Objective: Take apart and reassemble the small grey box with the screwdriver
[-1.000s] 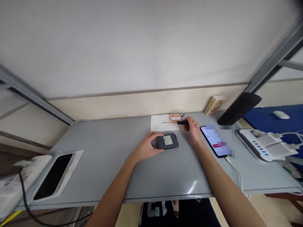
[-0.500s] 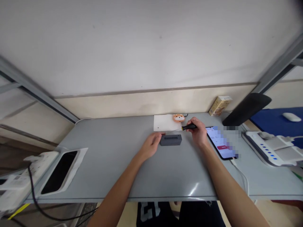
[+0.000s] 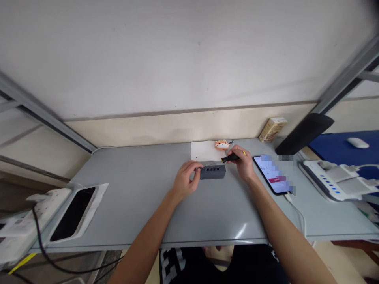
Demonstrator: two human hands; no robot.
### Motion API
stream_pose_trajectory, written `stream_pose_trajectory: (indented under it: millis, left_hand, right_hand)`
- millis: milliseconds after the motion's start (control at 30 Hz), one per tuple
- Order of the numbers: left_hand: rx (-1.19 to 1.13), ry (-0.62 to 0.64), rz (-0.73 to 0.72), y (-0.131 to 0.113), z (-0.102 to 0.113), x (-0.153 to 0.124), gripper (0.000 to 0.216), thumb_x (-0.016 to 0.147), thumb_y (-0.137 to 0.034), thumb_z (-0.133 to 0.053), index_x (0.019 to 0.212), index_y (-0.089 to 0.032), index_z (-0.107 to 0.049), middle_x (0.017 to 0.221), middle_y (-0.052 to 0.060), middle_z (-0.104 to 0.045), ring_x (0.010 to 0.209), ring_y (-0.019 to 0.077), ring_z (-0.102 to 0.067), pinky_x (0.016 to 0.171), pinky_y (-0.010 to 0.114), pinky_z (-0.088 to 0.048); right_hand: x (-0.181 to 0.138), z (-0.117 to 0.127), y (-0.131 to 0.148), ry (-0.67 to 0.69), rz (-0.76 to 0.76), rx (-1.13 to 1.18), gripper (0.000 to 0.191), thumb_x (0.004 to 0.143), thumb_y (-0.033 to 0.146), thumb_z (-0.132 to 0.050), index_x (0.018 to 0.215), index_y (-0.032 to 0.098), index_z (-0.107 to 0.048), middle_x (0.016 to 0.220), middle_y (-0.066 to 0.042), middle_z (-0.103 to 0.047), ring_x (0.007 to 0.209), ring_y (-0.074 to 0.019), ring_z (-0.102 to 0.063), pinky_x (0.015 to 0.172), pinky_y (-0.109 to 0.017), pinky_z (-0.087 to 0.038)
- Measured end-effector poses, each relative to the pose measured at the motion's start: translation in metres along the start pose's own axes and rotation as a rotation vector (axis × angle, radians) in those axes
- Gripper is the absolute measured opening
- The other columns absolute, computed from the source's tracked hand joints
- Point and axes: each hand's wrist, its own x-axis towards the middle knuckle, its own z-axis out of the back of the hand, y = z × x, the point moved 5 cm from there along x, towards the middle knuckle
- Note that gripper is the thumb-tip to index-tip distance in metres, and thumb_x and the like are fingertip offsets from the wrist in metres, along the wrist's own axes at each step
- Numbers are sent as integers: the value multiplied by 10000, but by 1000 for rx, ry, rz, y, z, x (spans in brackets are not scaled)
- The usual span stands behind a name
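My right hand (image 3: 244, 162) is closed round the black-and-yellow handle of a screwdriver (image 3: 229, 158), held almost level with its thin shaft pointing left. That shaft passes just above and behind a dark grey slotted box (image 3: 212, 172) standing on the desk. At the box's left end, the fingers of my left hand (image 3: 186, 178) are pinched together close to the screwdriver's tip. Whatever lies between those fingertips is too small to make out. Behind the box lie a white sheet of paper (image 3: 203, 150) and an orange animal-face case (image 3: 222, 145).
A lit phone (image 3: 271, 173) on a cable lies right of my right hand. Farther right are a power strip (image 3: 322, 183), a black cylinder (image 3: 304, 134) and a small carton (image 3: 272, 129). Another phone (image 3: 73, 213) and a white power strip (image 3: 49, 209) sit at the desk's (image 3: 133, 189) left.
My left fingers have drawn back slightly left from the box and are more bent. The screwdriver stays in my right hand, now a little farther left. The view has shifted slightly.
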Motion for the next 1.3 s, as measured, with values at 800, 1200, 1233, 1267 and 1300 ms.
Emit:
stream_pose_trajectory:
  millis: [800, 1200, 1233, 1267, 1300]
  left_hand:
    - [61, -20, 7, 10, -3, -3, 262, 976, -127, -419, 1025, -230, -656, 983, 54, -716, 942, 191, -672, 857, 356, -541]
    - [68, -22, 1, 10, -3, -4, 294, 960, -122, -437, 1021, -237, -700, 993, 57, -725, 938, 190, -680, 866, 355, -549]
    - [58, -26, 8, 10, -3, -4, 292, 960, -123, -438, 1016, -238, -700, 992, 56, -726, 939, 189, -681, 864, 353, -550]
    - [52, -31, 11, 10, -3, -4, 290, 961, -123, -438, 1013, -238, -699, 995, 56, -726, 943, 189, -682, 863, 351, -551]
    - [50, -36, 10, 10, -3, -4, 288, 962, -124, -438, 1011, -238, -698, 1001, 56, -726, 947, 188, -682, 863, 348, -552]
  right_hand:
    - [2, -10, -33, -189, -225, 299, 369, 744, 533, -791, 710, 194, -649, 613, 23, -547, 467, -74, -426, 423, -265, -283]
    - [5, -3, -34, -228, -225, 317, 353, 749, 527, -750, 705, 220, -582, 667, 21, -603, 444, -78, -407, 404, -284, -289]
    - [5, -2, -35, -235, -230, 314, 354, 748, 524, -747, 695, 221, -570, 662, 22, -597, 439, -78, -409, 401, -286, -292]
    - [5, -2, -36, -240, -238, 314, 355, 747, 518, -746, 687, 222, -560, 651, 25, -588, 434, -78, -410, 399, -286, -296]
    - [5, -2, -37, -242, -245, 319, 352, 747, 511, -745, 683, 222, -554, 639, 29, -578, 430, -78, -413, 397, -285, -301]
